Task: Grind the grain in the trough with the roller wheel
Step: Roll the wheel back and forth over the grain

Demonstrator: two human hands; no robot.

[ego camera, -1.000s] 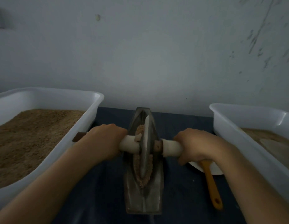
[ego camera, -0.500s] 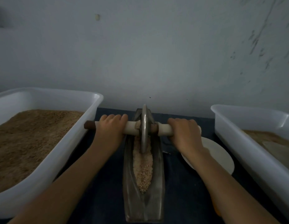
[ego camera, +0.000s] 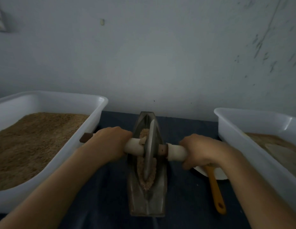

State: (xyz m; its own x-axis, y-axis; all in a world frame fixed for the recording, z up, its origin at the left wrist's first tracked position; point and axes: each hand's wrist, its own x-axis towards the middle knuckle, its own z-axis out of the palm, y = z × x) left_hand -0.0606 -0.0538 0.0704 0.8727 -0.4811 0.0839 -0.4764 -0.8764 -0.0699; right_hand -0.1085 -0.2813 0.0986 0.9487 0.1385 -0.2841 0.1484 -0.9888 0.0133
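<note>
A grey boat-shaped metal trough (ego camera: 148, 202) lies lengthwise on the dark cloth in the middle. Brownish grain (ego camera: 148, 180) fills its groove. The metal roller wheel (ego camera: 149, 149) stands upright in the groove near the trough's middle, on a pale axle handle (ego camera: 176, 152) that runs left to right. My left hand (ego camera: 110, 144) grips the left part of the handle, whose dark brown end (ego camera: 85, 137) sticks out beyond it. My right hand (ego camera: 205, 150) grips the right part.
A large white tub (ego camera: 97, 116) full of brown grain stands at the left. Another white tub (ego camera: 230, 138) with ground material stands at the right. A white plate (ego camera: 218, 175) and an orange-handled tool (ego camera: 215, 194) lie right of the trough. A wall rises close behind.
The wheel rolled to the trough's far end half a second ago and has now come back toward me to the middle, both hands moving with the handle.
</note>
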